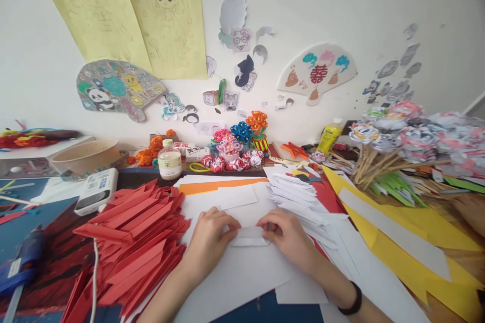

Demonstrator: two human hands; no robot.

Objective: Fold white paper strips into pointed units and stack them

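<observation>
A small folded strip of white paper [250, 237] lies between my two hands over larger white sheets [227, 282]. Its left end is pinched by the thumb and fingers of my left hand [212, 237]. My right hand [290, 237], with a black band on the wrist, grips the right end in the same way. Just beyond my hands rests a flat white paper rectangle [238, 197]. To my left is a heaped pile of folded red paper strips [140, 237]. Folded white paper strips [293, 192] are stacked past my right hand.
A blue glue gun [25, 262] and a white device [97, 192] with a cable sit at left. A bottle [169, 161] and flower crafts [229, 146] stand by the wall. Yellow paper [401, 237] and paper flowers on sticks [382, 156] lie at right.
</observation>
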